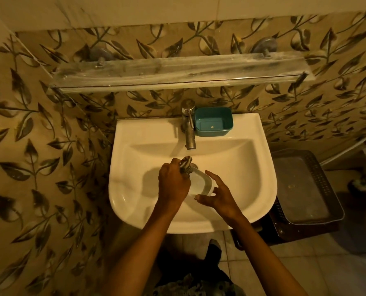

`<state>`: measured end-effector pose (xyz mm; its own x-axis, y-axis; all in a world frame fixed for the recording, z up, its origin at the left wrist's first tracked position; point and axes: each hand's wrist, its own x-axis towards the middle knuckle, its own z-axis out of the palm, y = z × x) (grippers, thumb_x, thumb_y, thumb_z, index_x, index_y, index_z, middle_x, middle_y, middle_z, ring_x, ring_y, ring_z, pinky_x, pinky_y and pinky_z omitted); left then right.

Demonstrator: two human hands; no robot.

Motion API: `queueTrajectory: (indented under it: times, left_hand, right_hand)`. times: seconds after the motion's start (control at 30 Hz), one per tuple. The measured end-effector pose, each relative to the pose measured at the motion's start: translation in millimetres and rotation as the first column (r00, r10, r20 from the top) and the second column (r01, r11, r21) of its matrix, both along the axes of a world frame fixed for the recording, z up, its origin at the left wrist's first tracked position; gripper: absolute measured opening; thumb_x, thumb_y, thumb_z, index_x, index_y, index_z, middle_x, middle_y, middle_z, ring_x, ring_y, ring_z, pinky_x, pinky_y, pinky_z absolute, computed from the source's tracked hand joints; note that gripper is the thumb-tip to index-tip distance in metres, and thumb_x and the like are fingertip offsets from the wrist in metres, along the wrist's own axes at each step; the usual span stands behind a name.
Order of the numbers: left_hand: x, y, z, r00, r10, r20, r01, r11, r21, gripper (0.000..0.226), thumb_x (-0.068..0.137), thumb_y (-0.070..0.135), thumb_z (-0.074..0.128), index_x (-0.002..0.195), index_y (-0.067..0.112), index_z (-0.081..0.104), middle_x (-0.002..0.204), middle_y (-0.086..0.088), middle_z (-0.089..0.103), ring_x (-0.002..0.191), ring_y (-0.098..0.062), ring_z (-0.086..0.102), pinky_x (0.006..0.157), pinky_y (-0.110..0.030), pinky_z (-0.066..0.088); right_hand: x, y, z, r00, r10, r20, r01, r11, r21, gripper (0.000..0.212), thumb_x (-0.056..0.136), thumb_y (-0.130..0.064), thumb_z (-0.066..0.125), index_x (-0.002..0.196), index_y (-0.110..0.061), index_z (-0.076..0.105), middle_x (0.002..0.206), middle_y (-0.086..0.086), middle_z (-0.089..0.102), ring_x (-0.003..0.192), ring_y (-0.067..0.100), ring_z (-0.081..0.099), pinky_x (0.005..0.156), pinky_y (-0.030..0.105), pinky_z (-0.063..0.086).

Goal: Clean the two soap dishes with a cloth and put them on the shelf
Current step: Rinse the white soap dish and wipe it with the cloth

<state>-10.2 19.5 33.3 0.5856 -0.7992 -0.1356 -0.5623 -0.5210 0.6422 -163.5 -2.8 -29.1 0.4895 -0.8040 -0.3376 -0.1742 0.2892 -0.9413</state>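
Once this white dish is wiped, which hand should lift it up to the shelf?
The right hand, probably. It already cradles the white soap dish over the sink, fingers spread round its rim, while the left hand is closed on the cloth. The shelf lies straight ahead above the tap.

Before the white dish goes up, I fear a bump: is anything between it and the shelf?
The tap rises between the white soap dish and the shelf; the teal dish sits beside it. The shelf looks bare.
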Motion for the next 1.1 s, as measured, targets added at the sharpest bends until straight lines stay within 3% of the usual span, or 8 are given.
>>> queueTrajectory:
  times: [0.1,0.23,0.33,0.47,0.57,0.67,0.87,1.1]
  left_hand:
    - [-20,-4,-9,0.999,-0.051,0.009,0.049,0.990,0.134,0.032,0.084,0.018,0.068,0.115,0.009,0.062,0.114,-0.011,0.067,0.107,-0.028,0.061,0.087,-0.033,0.050]
    - [-27,-7,-12,0.973,-0.145,-0.180,0.180,0.963,0.199,0.036,0.084,0.008,0.062,0.120,0.009,0.061,0.115,-0.015,0.065,0.106,-0.035,0.061,0.079,-0.036,0.055]
    - [-35,-2,-8,0.909,-0.308,-0.281,0.348,0.932,0.103,0.035,0.082,-0.001,0.062,0.116,0.009,0.066,0.111,-0.014,0.068,0.090,-0.022,0.065,0.052,-0.009,0.046]
    - [-37,3,1,0.767,-0.559,-0.313,0.572,0.818,-0.061,0.034,0.081,-0.010,0.061,0.112,0.002,0.068,0.111,-0.018,0.068,0.078,-0.003,0.059,0.061,0.000,0.043]
    - [-38,-1,5,0.749,-0.640,-0.170,0.633,0.768,-0.100,0.035,0.079,-0.011,0.062,0.111,0.001,0.068,0.114,-0.019,0.066,0.101,-0.022,0.061,0.084,-0.010,0.039]
    - [-41,-8,4,0.678,-0.734,0.027,0.731,0.671,-0.124,0.028,0.080,0.002,0.067,0.107,0.006,0.070,0.104,-0.013,0.067,0.093,-0.016,0.051,0.083,-0.027,0.043]
    - [-32,-17,-5,0.326,-0.815,0.480,0.847,0.476,0.234,0.036,0.082,0.008,0.068,0.118,0.009,0.063,0.120,-0.013,0.061,0.112,-0.032,0.052,0.088,-0.042,0.046]
    - [-36,-19,-6,0.599,-0.687,0.412,0.606,0.725,0.328,0.034,0.089,0.003,0.052,0.120,0.014,0.061,0.125,-0.011,0.053,0.110,-0.031,0.047,0.086,-0.037,0.044]
  right_hand:
    - [2,1,9,1.000,0.029,0.010,-0.029,0.998,-0.060,0.071,0.072,-0.011,0.082,0.117,-0.056,0.052,0.115,-0.034,0.059,0.107,0.001,0.059,0.082,0.024,0.057]
    - [-6,-2,10,0.999,0.041,0.021,-0.039,0.996,-0.084,0.071,0.070,-0.003,0.082,0.126,-0.035,0.051,0.118,-0.017,0.062,0.105,0.008,0.063,0.083,0.027,0.057]
    - [-18,-12,14,0.998,0.070,-0.009,-0.070,0.995,-0.069,0.071,0.070,0.001,0.081,0.130,-0.023,0.050,0.116,-0.005,0.064,0.099,0.005,0.064,0.078,0.012,0.051]
    - [-38,-24,19,0.993,0.116,0.020,-0.117,0.993,0.036,0.071,0.071,0.002,0.080,0.133,-0.017,0.052,0.112,0.004,0.068,0.094,0.013,0.069,0.072,0.014,0.053]
    - [-45,-30,25,0.988,0.148,0.048,-0.151,0.986,0.069,0.067,0.070,0.002,0.080,0.129,-0.018,0.056,0.108,0.003,0.069,0.095,0.017,0.071,0.069,0.019,0.057]
    - [-48,-37,31,0.986,0.154,0.069,-0.158,0.985,0.065,0.060,0.070,-0.001,0.081,0.121,-0.027,0.062,0.106,0.001,0.071,0.100,0.024,0.069,0.072,0.035,0.061]
    - [-56,-34,30,0.988,0.111,0.110,-0.120,0.989,0.083,0.061,0.073,-0.001,0.078,0.124,-0.028,0.059,0.119,0.007,0.064,0.103,0.031,0.067,0.070,0.038,0.061]
    - [-52,-33,30,0.998,0.052,0.039,-0.051,0.999,-0.012,0.067,0.069,-0.007,0.083,0.127,-0.026,0.056,0.120,-0.012,0.054,0.097,0.021,0.056,0.062,0.035,0.061]
